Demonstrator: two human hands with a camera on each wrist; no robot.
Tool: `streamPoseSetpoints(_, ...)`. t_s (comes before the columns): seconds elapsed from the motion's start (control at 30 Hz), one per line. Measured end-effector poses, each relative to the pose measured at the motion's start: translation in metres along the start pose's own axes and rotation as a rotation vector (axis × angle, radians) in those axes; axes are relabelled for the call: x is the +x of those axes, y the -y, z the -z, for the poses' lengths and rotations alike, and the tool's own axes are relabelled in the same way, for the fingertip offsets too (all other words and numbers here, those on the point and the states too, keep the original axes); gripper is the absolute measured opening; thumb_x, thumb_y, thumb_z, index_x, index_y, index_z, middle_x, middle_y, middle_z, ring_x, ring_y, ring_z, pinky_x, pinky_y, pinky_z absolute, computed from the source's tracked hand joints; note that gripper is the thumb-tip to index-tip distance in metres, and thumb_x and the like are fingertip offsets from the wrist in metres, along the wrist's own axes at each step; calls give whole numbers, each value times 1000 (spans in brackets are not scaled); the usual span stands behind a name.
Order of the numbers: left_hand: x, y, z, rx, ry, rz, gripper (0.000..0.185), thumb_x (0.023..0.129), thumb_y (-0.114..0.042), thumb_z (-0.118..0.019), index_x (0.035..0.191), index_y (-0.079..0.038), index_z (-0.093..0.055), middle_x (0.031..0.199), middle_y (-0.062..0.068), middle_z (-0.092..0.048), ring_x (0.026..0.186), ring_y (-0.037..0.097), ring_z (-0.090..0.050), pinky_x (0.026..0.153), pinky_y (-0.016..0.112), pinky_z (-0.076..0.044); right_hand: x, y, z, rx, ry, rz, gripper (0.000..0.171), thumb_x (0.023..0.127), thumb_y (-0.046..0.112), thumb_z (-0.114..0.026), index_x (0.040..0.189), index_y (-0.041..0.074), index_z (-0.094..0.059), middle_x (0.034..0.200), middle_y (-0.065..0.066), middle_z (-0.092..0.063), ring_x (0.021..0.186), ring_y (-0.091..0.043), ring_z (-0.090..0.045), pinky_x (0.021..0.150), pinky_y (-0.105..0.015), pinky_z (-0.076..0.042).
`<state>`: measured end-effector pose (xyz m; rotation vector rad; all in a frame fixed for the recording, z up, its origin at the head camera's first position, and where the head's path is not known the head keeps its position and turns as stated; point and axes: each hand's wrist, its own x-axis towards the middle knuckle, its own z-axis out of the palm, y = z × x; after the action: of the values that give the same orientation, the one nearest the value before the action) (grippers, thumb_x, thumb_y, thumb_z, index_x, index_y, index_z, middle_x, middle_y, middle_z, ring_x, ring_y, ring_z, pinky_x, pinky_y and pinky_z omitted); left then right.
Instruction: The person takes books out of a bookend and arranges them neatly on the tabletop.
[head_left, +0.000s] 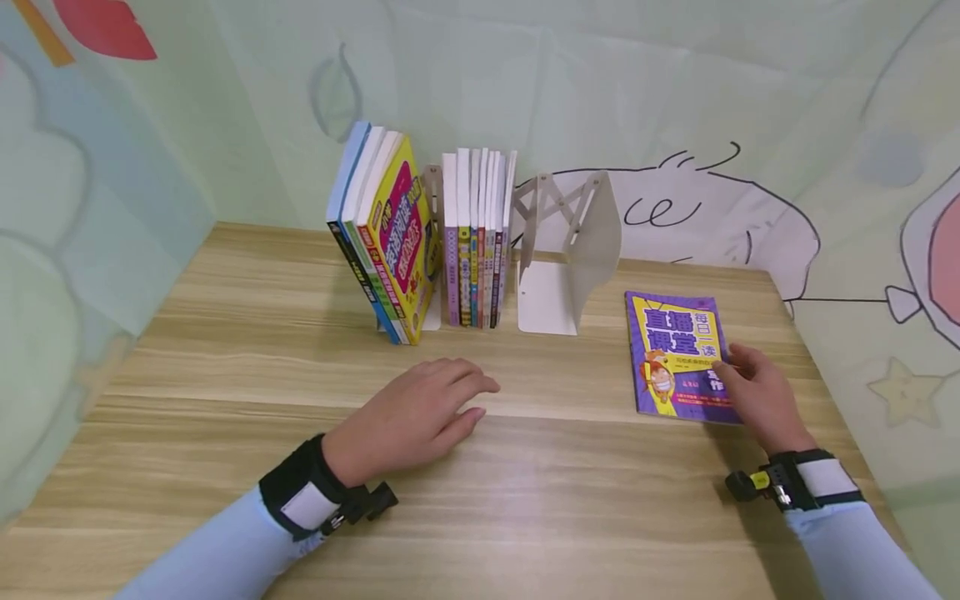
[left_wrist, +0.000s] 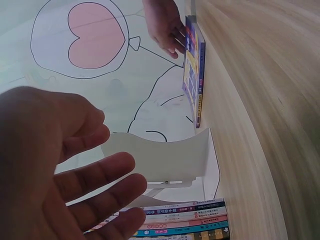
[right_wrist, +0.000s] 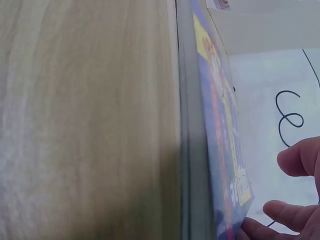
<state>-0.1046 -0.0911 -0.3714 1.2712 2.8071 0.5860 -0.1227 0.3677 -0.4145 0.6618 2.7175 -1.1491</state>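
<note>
A purple and yellow book lies flat on the wooden table, at its right side. My right hand covers the book's near right corner, fingertips lightly bent on the cover. Whether the thumb reaches under the edge is hidden. My left hand rests palm down on bare wood in the middle of the table, fingers relaxed and slightly spread, holding nothing.
At the back stand a white folding bookend, a row of thin upright books and several thicker books leaning left. Printed cloth walls close in the table's back and sides.
</note>
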Motion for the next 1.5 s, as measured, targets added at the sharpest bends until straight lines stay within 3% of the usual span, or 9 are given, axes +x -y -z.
streamPoseSetpoints(0.3, 1, 0, -1, 15, -61, -14, 38, 102, -32, -54, 137, -17, -58, 132, 1, -62, 127, 18, -55, 110, 41, -44, -9, 11, 2, -164, -172, 111, 65, 103, 38, -48, 153, -1, -34, 158, -32, -24, 139, -55, -29, 104, -73, -34)
streamPoseSetpoints(0.4, 2, 1, -2, 25, -86, -17, 40, 102, -32, -55, 138, -17, -58, 132, 1, -62, 128, 19, -54, 110, 42, -43, -12, 15, 2, -198, -186, 155, 65, 103, 37, -49, 153, -1, -35, 157, -33, -25, 140, -55, -29, 105, -73, -33)
streamPoseSetpoints(0.57, 3, 2, -4, 10, -108, -7, 40, 100, -31, -58, 137, -17, -58, 133, 2, -61, 128, 19, -54, 110, 43, -44, -22, 28, 0, -221, -142, 286, 64, 103, 36, -52, 152, -1, -36, 151, -32, -35, 133, -54, -37, 101, -71, -39)
streamPoseSetpoints(0.83, 2, 2, -4, 15, -125, -2, 43, 101, -35, -56, 140, -16, -57, 136, 6, -58, 130, 22, -52, 110, 45, -43, -48, 55, -15, -215, -1, 500, 66, 100, 38, -59, 152, 5, -36, 150, -28, -37, 131, -52, -40, 98, -72, -41)
streamPoseSetpoints(1.07, 1, 1, -3, 5, -139, 20, 45, 101, -37, -55, 141, -16, -56, 141, 8, -55, 134, 25, -49, 112, 48, -41, -61, 78, -33, -186, 42, 741, 60, 96, 25, -68, 148, 6, -43, 145, -19, -47, 134, -39, -44, 104, -65, -41)
streamPoseSetpoints(1.3, 0, -1, -3, 1, -161, 31, 46, 99, -35, -60, 140, -15, -56, 143, 9, -54, 135, 27, -48, 113, 50, -39, -81, 94, -46, -176, 117, 845, 62, 95, 26, -70, 149, 15, -43, 148, -11, -47, 137, -32, -44, 106, -61, -42)
streamPoseSetpoints(1.5, -2, -1, -3, -2, -164, 34, 46, 99, -35, -60, 141, -15, -56, 143, 9, -54, 134, 27, -49, 113, 50, -40, -97, 102, -54, -206, 129, 922, 62, 92, 25, -74, 147, 15, -47, 146, -7, -50, 134, -27, -46, 106, -55, -44)
